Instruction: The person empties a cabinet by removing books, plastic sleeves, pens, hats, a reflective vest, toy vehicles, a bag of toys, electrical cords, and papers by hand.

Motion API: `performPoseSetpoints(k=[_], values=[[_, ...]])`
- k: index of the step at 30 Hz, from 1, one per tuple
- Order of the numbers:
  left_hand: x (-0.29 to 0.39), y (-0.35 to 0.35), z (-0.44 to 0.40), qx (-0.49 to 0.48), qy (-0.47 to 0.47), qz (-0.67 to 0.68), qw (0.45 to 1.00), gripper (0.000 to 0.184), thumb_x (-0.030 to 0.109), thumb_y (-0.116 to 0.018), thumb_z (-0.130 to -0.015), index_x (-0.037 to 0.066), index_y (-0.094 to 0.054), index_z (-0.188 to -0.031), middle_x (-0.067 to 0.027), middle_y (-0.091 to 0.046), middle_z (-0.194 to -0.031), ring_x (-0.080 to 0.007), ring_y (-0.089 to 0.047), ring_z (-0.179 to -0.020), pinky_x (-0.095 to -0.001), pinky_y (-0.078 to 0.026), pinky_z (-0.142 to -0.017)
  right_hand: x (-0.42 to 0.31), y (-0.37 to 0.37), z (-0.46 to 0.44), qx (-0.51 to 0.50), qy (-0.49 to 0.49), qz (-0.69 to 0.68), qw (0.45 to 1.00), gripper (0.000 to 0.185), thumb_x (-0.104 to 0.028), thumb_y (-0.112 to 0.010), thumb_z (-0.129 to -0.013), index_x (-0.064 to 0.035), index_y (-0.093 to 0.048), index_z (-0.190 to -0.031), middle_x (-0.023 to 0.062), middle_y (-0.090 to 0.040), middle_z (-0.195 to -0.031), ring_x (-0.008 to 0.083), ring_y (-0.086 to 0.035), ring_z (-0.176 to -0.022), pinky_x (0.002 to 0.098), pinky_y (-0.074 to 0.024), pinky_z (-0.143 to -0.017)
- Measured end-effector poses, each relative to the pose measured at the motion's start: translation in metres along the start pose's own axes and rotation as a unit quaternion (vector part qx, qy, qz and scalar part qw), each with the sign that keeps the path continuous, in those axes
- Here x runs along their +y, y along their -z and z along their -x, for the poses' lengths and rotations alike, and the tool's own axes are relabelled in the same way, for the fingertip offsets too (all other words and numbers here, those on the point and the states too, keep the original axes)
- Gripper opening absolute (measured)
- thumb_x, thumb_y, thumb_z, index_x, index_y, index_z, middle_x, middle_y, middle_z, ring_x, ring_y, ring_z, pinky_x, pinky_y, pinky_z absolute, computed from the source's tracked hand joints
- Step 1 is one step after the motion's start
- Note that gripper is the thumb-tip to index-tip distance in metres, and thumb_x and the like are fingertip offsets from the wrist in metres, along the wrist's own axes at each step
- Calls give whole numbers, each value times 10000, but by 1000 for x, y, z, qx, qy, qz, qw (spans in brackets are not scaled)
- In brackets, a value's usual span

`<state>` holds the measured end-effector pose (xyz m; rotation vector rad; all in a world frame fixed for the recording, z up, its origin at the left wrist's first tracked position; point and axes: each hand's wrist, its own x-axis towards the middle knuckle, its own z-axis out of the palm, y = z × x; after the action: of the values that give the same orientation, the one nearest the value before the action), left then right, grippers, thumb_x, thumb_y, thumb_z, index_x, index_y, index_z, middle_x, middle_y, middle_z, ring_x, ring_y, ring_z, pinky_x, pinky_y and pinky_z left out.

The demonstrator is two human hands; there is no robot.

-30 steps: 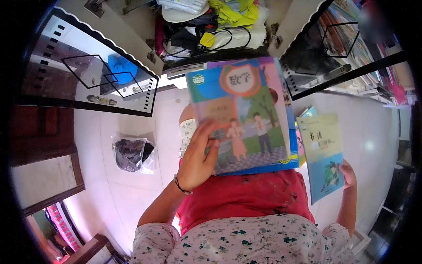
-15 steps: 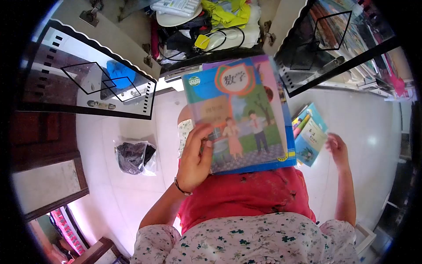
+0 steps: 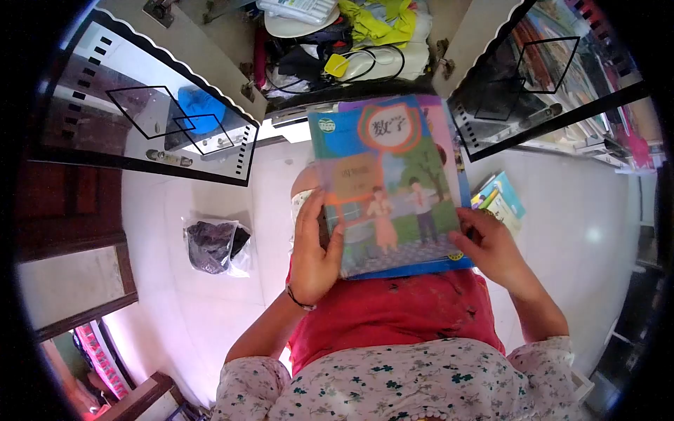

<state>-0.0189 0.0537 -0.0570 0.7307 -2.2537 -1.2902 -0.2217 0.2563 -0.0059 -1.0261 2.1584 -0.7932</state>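
A stack of textbooks rests over my lap, tilted slightly. On top is a mathematics textbook (image 3: 393, 189) with a green-and-blue cover, an orange-ringed title and two drawn children. Other books with pink and blue edges stick out beneath it on the right. My left hand (image 3: 316, 249) grips the stack's lower left edge, thumb over the cover. At the lower right edge, my right hand (image 3: 488, 242) closes on the stack with its thumb near the cover. Behind that hand, a few more booklets (image 3: 502, 200) lie on the floor, partly hidden.
Ahead is an open cabinet holding a yellow cloth (image 3: 382, 21), a black cable and other items. Its glass doors, left (image 3: 151, 105) and right (image 3: 533, 84), swing outward. A clear plastic bag with dark contents (image 3: 214, 245) sits on the tiled floor (image 3: 175, 309).
My right hand has moved left from beside the floor booklets to the stack's right edge. The stack stays in my left hand, shifted slightly right in view.
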Motion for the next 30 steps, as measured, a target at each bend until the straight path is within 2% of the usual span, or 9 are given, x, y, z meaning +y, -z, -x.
performPoseSetpoints(k=[2,5,15,17,20,21,23,28,30], values=[[9,-2,-4,8,-24,5,1000,538,-53,-480,-809,-5,-308,-1316,-236,-329,-1334,-349,-328,-1259,-382,-273,-1035,0,-4,0,18,-15,0,1000,408,-65,-626,-800,21,-482,-1171,34,-523,-779,63,-473,-604,211,-395,-549],[15,-5,-7,-5,-18,79,997,574,-72,-447,-822,5,-247,-1354,-208,-320,-1356,-295,-317,-1279,-347,-280,-1028,0,-2,1,-2,-62,-67,996,457,-196,-636,-814,22,-461,-1175,156,-582,-804,243,-588,-674,325,-462,-613],[23,-11,-6,-85,169,371,909,623,-61,-378,-859,17,-106,-1414,-143,-292,-1406,-212,-313,-1286,-309,-270,-1031,-3,8,2,-16,-147,-253,956,419,-136,-583,-857,-19,-433,-1231,70,-609,-836,122,-580,-686,230,-448,-560],[19,-13,-4,-128,197,417,878,601,-46,-379,-867,21,-132,-1410,-134,-318,-1389,-207,-346,-1259,-312,-297,-1016,-6,11,4,-57,-193,-452,869,446,-118,-581,-852,-22,-421,-1258,43,-604,-898,103,-570,-717,212,-445,-539],[19,-15,-3,-166,202,468,844,580,-42,-406,-865,31,-186,-1397,-124,-359,-1357,-203,-375,-1231,-325,-316,-1009,11,8,18,-67,-182,-488,851,475,-97,-571,-853,-15,-397,-1289,38,-593,-1017,127,-573,-864,242,-474,-664],[15,-18,1,-168,199,468,845,580,-42,-406,-865,31,-186,-1397,-124,-359,-1357,-203,-375,-1231,-325,-316,-1009,13,10,23,-64,-180,-489,851,475,-97,-571,-853,-15,-397,-1289,38,-593,-1017,127,-573,-864,242,-474,-664],[5,-27,10,-166,143,354,909,496,29,-454,-890,28,-269,-1351,-58,-493,-1188,-60,-480,-849,-205,-413,-700,21,16,37,-39,-72,-375,923,476,-91,-582,-845,-14,-415,-1285,37,-566,-1111,150,-523,-1005,291,-415,-841],[17,-25,7,-260,33,230,937,400,96,-460,-910,20,-361,-1290,-105,-504,-1204,-182,-504,-1060,-298,-407,-896,57,79,104,38,-29,-218,975,320,-88,-656,-795,14,-574,-1086,34,-607,-1005,160,-550,-932,306,-437,-829],[19,-23,4,-293,22,153,944,362,81,-446,-912,19,-393,-1264,-119,-495,-1219,-215,-477,-1135,-325,-383,-954,47,100,136,202,-116,-262,936,224,-46,-686,-752,-15,-616,-963,32,-609,-872,134,-557,-812,279,-447,-736]])
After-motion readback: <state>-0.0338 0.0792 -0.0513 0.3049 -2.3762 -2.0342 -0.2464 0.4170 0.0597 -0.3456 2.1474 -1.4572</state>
